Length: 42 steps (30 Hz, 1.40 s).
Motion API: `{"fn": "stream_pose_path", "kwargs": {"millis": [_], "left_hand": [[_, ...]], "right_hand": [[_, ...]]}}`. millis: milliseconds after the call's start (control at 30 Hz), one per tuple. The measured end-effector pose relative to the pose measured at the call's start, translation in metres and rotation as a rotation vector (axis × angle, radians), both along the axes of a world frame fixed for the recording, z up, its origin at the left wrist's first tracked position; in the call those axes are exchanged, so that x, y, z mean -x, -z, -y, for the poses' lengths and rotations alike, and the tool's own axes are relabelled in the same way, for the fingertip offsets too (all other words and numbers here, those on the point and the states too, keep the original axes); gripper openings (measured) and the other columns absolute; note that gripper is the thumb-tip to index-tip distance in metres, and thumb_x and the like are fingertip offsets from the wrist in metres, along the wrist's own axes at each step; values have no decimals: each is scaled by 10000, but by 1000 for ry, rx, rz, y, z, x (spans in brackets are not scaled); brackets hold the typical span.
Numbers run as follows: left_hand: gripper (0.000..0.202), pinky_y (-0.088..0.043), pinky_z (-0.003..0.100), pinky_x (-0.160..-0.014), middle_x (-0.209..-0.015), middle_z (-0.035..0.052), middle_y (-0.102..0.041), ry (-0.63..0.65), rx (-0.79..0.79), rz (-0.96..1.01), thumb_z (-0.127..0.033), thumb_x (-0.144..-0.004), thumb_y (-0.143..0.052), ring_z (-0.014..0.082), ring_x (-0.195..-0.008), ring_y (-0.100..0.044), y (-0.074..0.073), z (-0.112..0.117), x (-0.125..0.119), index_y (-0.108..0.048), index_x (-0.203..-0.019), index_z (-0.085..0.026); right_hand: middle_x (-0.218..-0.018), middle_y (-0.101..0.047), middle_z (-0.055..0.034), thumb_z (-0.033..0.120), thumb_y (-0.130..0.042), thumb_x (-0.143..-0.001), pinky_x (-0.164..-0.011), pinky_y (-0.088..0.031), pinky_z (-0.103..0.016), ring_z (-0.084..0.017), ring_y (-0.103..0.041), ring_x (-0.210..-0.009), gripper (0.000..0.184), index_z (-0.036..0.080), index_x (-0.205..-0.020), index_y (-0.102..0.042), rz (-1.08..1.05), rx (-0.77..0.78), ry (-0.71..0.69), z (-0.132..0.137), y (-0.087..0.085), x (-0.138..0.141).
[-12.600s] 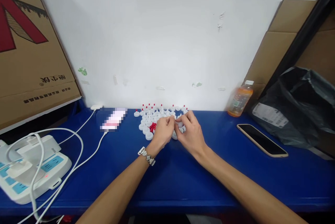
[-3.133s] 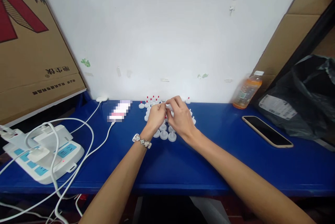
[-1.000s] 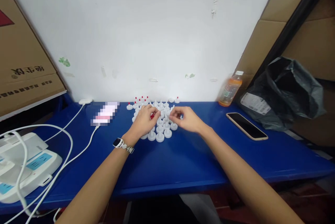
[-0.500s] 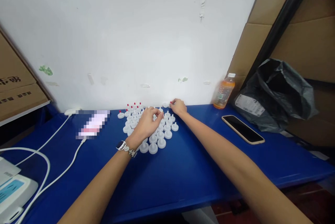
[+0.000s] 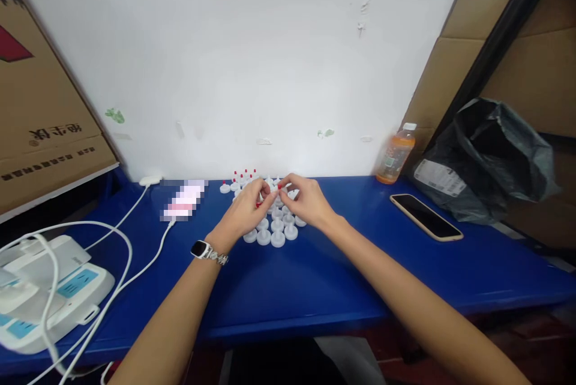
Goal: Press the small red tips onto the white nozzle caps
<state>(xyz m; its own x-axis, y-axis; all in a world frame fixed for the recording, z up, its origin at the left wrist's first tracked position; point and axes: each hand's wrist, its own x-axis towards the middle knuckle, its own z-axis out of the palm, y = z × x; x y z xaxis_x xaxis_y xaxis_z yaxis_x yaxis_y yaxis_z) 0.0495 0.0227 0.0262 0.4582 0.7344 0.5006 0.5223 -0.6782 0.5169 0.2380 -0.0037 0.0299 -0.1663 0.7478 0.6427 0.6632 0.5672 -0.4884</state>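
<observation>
Many white spout lids (image 5: 278,238), round with a pointed nozzle, stand grouped on the blue table near the wall. Several at the back left wear small red tip caps (image 5: 224,183). My left hand (image 5: 245,210), with a watch on its wrist, is curled over the middle of the group; bits of red show between its bent fingers and thumb. Beside it my right hand (image 5: 308,199) pinches a small red cap (image 5: 279,186) between thumb and fingertips. The fingertips of both hands nearly meet above the lids. My hands hide some lids behind and beneath them.
On the right are a phone (image 5: 425,217), a bottle of orange drink (image 5: 396,154) and a dark plastic bag (image 5: 486,163). A power strip (image 5: 58,307) with white cables lies at left, near a blurred device (image 5: 184,200). A cardboard box (image 5: 54,103) rises at far left.
My right hand has come from the back, near the wall, in toward my left hand with a red cap in its fingers. My left hand stays over the lids. The view has shifted left.
</observation>
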Motion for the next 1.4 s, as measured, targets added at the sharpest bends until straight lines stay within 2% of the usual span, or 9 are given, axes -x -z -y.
{"fn": "stream_pose_path", "kwargs": {"millis": [133,267,433,600,767,900,1067,1200,1400], "left_hand": [[290,-393,313,-687,-823,19,-562,64,-83,-117,-388,-1040,-322,177,-748,-533,0,8,1,-480,-872,-213],[301,-382,311,-707,-802,17,-555,53,-134,-90,-348,-1047,-305,176,-753,-533,1,10,-6,-482,-846,-210],[372,-339,285,-613,-654,-19,-517,-43,10,210,-391,-1039,-319,136,-608,-475,4,8,-23,-488,-772,-195],[427,-307,279,-573,-581,-26,-440,-91,150,413,-429,-998,-356,123,-571,-402,6,5,-37,-421,-647,-195],[419,-254,269,-491,-517,-50,-303,-204,361,680,-400,-978,-322,102,-470,-275,1,-9,-13,-281,-598,-228],[411,-350,290,-590,-599,-13,-440,-270,128,335,-441,-993,-360,142,-574,-418,3,-19,12,-396,-653,-213],[239,-420,407,-850,-958,71,-635,-268,-56,-168,-385,-964,-465,261,-933,-539,17,-27,15,-632,-940,-215],[336,-422,443,-904,-1015,86,-641,-260,-27,-213,-415,-981,-426,283,-990,-539,20,-29,14,-693,-1054,-226],[342,-426,413,-914,-978,66,-644,-171,-36,-114,-408,-988,-415,246,-964,-542,16,-18,7,-666,-869,-208]], "right_hand": [[-860,-675,-10,177,-578,-829,-689,-489,-269,-140,-617,-696,137,205,-957,-618,-74,11,-96,11,8,16],[-872,-656,-19,169,-575,-829,-710,-500,-287,-152,-605,-712,168,196,-994,-588,-130,-57,-57,13,10,17],[-1084,-623,-95,132,-510,-881,-792,-500,-331,-203,-617,-886,226,191,-1092,-563,0,-215,22,14,5,21],[-1066,-590,-107,97,-463,-896,-803,-504,-340,-222,-603,-929,200,198,-1038,-561,76,-277,54,16,1,29],[-1048,-589,-98,88,-471,-851,-792,-492,-343,-209,-594,-860,213,194,-989,-594,10,-259,207,9,4,6],[-986,-653,-57,198,-568,-817,-734,-491,-319,-182,-603,-770,149,198,-958,-617,-202,-95,236,0,11,-13],[-913,-686,-36,302,-623,-779,-724,-479,-311,-163,-593,-720,137,199,-853,-675,-225,115,194,-4,14,-20],[-790,-626,-30,323,-621,-764,-680,-442,-296,-157,-553,-697,160,183,-800,-689,-198,105,236,-3,8,-38],[-615,-589,22,250,-602,-721,-557,-388,-245,-117,-513,-564,93,170,-748,-639,-57,436,2,6,5,-60]]}}
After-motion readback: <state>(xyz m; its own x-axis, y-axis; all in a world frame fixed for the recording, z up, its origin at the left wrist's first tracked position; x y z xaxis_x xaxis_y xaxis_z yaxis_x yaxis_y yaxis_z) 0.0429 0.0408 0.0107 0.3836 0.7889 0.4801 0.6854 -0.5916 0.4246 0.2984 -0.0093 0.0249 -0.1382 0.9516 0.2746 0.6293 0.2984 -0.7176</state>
